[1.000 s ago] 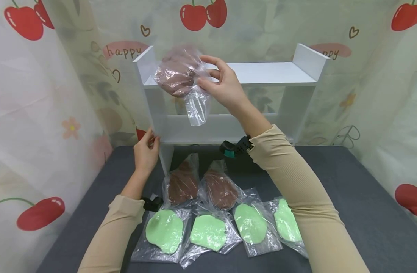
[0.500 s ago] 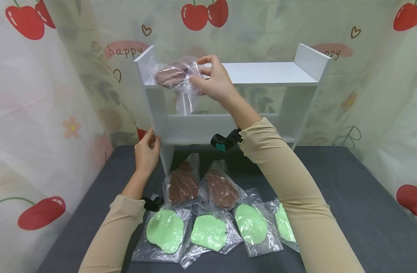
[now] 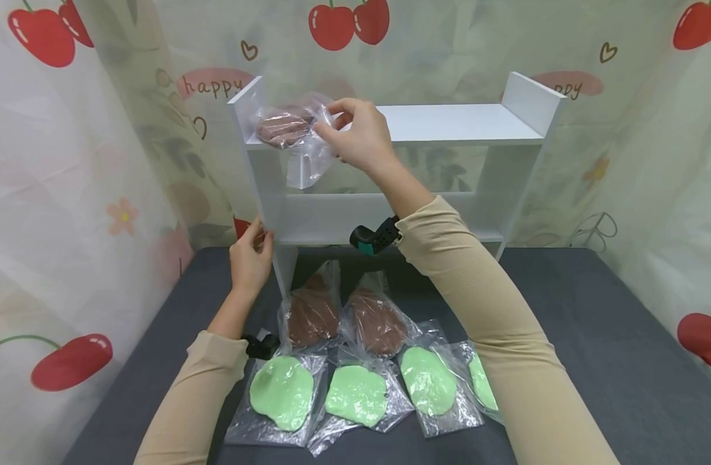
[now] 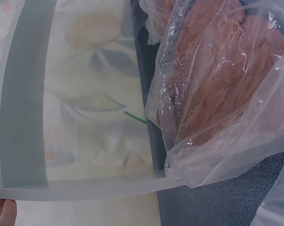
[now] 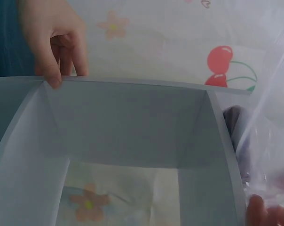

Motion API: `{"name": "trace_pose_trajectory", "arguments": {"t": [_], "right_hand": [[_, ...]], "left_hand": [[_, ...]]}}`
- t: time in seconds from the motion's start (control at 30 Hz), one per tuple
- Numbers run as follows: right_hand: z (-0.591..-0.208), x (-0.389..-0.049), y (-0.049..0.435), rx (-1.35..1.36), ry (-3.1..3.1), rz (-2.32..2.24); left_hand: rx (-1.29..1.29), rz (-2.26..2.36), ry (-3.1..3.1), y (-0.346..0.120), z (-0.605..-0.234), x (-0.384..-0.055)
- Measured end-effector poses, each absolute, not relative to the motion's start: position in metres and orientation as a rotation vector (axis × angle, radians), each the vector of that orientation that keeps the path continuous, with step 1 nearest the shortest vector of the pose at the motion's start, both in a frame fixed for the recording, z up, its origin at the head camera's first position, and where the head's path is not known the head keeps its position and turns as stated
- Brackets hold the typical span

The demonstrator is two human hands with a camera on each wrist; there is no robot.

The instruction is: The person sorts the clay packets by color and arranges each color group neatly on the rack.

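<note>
My right hand (image 3: 363,135) pinches a clear plastic bag (image 3: 309,165) holding a brown clay-like lump (image 3: 284,127). The lump lies at the left end of the white shelf unit's (image 3: 448,123) top board, close to its side panel. The bag's loose flap hangs over the board's front edge. Lower down, my left hand (image 3: 250,258) grips the front edge of the left side panel. In the right wrist view, the left hand's thumb (image 5: 53,77) lies over that edge with the fingers behind it. The left wrist view catches only the fingertips (image 4: 7,212) at the panel.
Two more bagged brown lumps (image 3: 313,316) (image 3: 378,323) lie on the dark table (image 3: 599,336) before the shelf. Nearer are several bagged flat green pieces (image 3: 281,394), the rightmost partly behind the right sleeve (image 3: 506,342). A printed curtain (image 3: 425,51) hangs behind.
My right hand has moved left and slightly down with the bagged brown lump, from in front of and above the top board to its left end. The left hand stays in place.
</note>
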State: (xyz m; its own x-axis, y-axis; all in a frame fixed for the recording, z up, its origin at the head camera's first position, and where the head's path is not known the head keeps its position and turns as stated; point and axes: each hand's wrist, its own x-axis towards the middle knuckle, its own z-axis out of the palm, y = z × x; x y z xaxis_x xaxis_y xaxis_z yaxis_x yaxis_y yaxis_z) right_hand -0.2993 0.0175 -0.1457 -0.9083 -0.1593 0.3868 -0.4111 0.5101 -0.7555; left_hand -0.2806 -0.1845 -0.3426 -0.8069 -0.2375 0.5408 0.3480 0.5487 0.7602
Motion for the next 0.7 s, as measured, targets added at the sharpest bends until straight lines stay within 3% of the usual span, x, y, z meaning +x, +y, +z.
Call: {"name": "trace_pose_trajectory", "arguments": {"t": [0.7], "right_hand": [[-0.151,-0.293,0.057,0.632,-2.503,1.525]], "left_hand": [[-0.101,-1.234,-2.163,-0.184,-0.343,-0.281]]}}
